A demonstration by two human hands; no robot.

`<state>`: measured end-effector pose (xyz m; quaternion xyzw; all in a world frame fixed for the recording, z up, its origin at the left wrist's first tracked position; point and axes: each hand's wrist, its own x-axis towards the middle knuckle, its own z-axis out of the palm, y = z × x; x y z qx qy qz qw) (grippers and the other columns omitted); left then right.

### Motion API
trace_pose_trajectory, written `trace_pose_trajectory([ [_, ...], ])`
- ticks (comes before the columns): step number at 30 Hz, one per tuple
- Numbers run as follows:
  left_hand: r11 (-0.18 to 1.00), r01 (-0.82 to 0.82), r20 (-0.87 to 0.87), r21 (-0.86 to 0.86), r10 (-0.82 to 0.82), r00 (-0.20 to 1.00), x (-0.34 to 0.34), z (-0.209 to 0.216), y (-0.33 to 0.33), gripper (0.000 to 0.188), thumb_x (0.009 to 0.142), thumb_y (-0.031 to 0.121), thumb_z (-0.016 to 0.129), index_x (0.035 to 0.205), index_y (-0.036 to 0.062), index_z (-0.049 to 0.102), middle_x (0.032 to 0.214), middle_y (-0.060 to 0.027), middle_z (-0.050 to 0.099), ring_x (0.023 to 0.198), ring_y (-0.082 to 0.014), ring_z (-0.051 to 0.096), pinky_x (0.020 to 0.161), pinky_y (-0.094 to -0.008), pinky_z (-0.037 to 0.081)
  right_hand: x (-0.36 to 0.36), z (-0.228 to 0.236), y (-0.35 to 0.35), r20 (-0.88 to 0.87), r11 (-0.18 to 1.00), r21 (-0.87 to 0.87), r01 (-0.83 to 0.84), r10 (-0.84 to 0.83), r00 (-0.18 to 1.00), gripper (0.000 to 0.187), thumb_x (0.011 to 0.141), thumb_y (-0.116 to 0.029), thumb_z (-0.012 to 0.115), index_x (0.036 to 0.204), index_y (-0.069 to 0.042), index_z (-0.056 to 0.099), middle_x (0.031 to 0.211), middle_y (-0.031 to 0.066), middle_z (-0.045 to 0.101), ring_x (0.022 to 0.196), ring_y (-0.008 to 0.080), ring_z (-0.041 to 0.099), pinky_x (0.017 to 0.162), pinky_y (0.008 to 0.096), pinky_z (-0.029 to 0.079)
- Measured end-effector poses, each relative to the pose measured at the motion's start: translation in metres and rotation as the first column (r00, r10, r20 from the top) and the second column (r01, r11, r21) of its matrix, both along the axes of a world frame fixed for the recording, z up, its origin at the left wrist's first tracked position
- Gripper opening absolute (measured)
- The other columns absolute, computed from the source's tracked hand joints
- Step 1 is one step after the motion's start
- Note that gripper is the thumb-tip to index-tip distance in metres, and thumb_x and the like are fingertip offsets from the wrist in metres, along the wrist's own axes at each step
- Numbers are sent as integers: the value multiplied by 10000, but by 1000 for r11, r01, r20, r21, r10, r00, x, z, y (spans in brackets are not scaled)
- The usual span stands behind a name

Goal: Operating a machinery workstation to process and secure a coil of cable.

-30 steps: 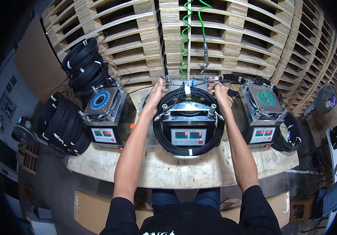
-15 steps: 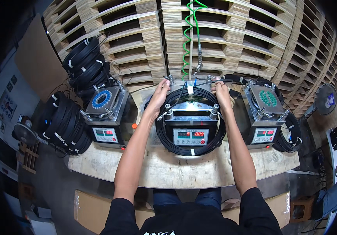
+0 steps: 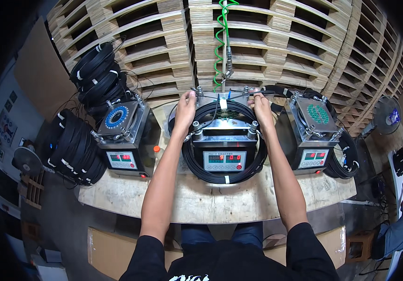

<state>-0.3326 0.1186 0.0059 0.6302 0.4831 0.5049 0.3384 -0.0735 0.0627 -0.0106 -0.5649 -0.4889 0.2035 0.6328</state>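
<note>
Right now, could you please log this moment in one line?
bare left hand: by rear-left metal post | bare right hand: at black cable | round black cable coil: around black-and-silver middle machine

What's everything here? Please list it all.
Middle machine: 1, silver-black, table centre
Left machine: 1, silver-black, table left
Right machine: 1, silver-black, table right
Table: 1, pale wood, foreground
Coiled cable: 1, black, at middle machine
Cable bundles: many, black, both sides
Ring: 1, blue, atop left machine
Pieces: many, green, atop right machine
Hose: count unclear, green, hanging centrally
Pallets: many, tan, behind
Cap: 1, orange, beside left machine
Fans: 2, grey, far sides
Another person: 1, blue clothing, far right
Left hand: 1, bare, beside middle machine
Right hand: 1, bare, at black cable
</note>
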Motion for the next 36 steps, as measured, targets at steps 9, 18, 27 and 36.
trace_pose_trajectory([
  [9, 998, -10, 31, -66, 12, 999, 14, 1, 11, 654, 1029, 544, 418, 1319, -27, 549, 940, -81, 610, 918, -173, 564, 890, -302, 425, 0, 1, -3, 61, 999, 8, 31, -32, 998, 382, 1025, -283, 424, 1053, 30, 641, 781, 133, 648, 694, 223, 628, 650, 340, 490],
  [18, 989, 37, 170, -143, -12, 985, 11, 17, -18, 649, 1041, 555, 360, 1231, -35, 552, 958, -103, 568, 860, -192, 509, 826, -331, 433, 7, -2, -3, -20, 995, -70, -73, 72, 997, 405, 1067, -309, 354, 1227, -52, 623, 880, 76, 644, 748, 130, 541, 720, 282, 447],
  [27, 948, 215, 396, -234, -109, 912, 2, 13, -12, 687, 1024, 598, 370, 1360, 14, 498, 1025, -134, 583, 789, -170, 587, 706, -289, 523, 0, 3, -8, -92, 999, -37, -26, 23, 996, 427, 1077, -336, 339, 1199, -33, 613, 873, 68, 633, 708, 118, 544, 666, 276, 456],
  [36, 946, 199, 352, -258, -100, 931, -3, 4, -5, 685, 1021, 595, 382, 1379, 22, 497, 1064, -150, 596, 783, -173, 581, 693, -297, 512, 4, 2, -8, -34, 996, -85, -9, 6, 999, 451, 1078, -366, 329, 1181, -23, 604, 812, 84, 654, 676, 130, 561, 659, 277, 466],
])
